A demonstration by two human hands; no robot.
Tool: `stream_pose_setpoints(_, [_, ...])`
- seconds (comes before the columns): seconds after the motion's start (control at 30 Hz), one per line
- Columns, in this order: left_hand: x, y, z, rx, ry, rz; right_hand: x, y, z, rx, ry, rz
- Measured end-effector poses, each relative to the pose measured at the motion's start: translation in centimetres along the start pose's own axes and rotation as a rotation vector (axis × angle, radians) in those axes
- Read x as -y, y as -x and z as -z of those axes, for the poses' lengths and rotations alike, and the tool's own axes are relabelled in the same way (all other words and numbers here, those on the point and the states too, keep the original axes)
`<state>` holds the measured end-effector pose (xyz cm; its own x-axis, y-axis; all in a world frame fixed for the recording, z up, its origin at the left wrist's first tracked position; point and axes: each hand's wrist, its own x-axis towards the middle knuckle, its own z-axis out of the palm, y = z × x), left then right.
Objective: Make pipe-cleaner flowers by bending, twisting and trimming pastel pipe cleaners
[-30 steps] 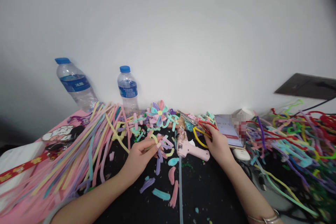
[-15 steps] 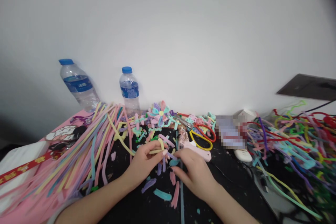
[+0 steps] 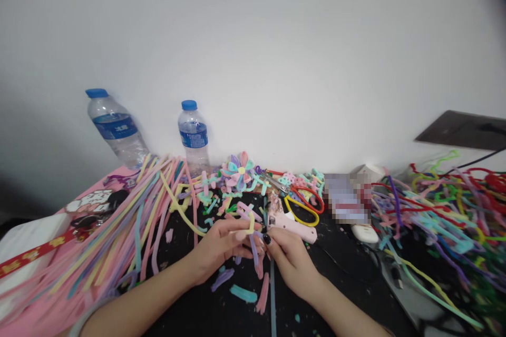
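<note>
My left hand (image 3: 215,250) is closed on a bent yellow pipe cleaner (image 3: 252,224), whose long tail runs back over the left wrist side toward the bundle. A purple pipe cleaner (image 3: 255,250) crosses it at the fingertips and hangs down. Thumb and finger of my right hand (image 3: 292,260) are pinched at the purple piece's end, close beside the left fingertips. Short cut pieces lie below on the black surface: a teal one (image 3: 243,293), a pink one (image 3: 263,295) and a purple one (image 3: 222,279).
A bundle of long pastel pipe cleaners (image 3: 114,231) spreads at left. Two water bottles (image 3: 193,137) stand by the wall. Behind my hands are a finished flower (image 3: 242,170), yellow-handled scissors (image 3: 302,213) and a pale pink plastic tool (image 3: 298,228). Tangled pipe cleaners (image 3: 446,226) cover the right.
My right hand has moved in toward the left fingertips and turned, its thumb now uppermost. The yellow piece's bent end has shifted right, and the purple piece now hangs across it.
</note>
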<state>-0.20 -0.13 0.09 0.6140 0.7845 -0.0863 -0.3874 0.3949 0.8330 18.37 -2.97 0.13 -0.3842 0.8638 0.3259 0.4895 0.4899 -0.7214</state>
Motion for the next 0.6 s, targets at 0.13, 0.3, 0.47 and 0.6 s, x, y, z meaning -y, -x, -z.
stream_pose_setpoints(0.13, [-0.36, -0.1, 0.03, 0.037, 0.139, 0.072, -0.19, 0.06, 0.08, -0.015, -0.006, 0.014])
stream_pose_setpoints(0.3, [-0.06, -0.29, -0.01, -0.108, -0.024, 0.124, -0.01, 0.11, 0.04, 0.016, -0.009, 0.024])
stream_pose_setpoints(0.47, [0.24, -0.27, 0.03, -0.107, -0.144, 0.114, 0.13, 0.07, -0.02, 0.041, 0.004, 0.012])
stream_pose_setpoints(0.6, [0.2, -0.35, 0.01, -0.101, -0.239, 0.11, 0.16, 0.16, 0.04, 0.039, 0.01, 0.011])
